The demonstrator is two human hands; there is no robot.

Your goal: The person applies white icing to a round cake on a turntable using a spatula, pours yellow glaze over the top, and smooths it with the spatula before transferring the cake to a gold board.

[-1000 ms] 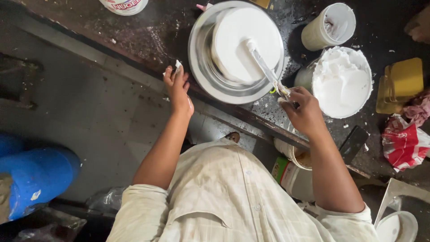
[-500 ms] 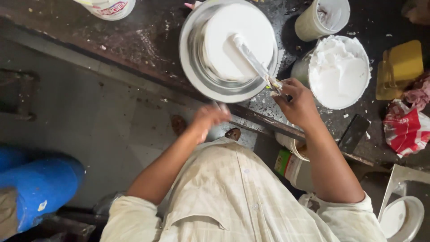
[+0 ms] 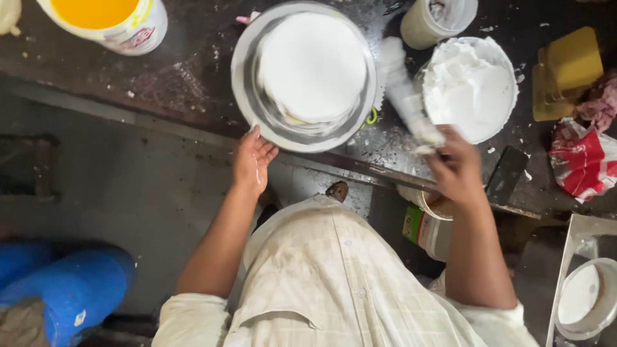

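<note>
Icing step, judged: left hand, fingers spread, touches turntable rim at 7 o'clock; right hand grips blurred spatula between cake and cream bowl; next calls for steady spreading.

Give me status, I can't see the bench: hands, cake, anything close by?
Left hand on turntable rim. Right hand grips cream-coated spatula. White-iced cake on the turntable. Cream tub beside it.

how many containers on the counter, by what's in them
white cream: 1, the big tub beside the right hand
yellow filling: 1, the bucket at far left
near-empty: 1, the cup
total: 3
</note>
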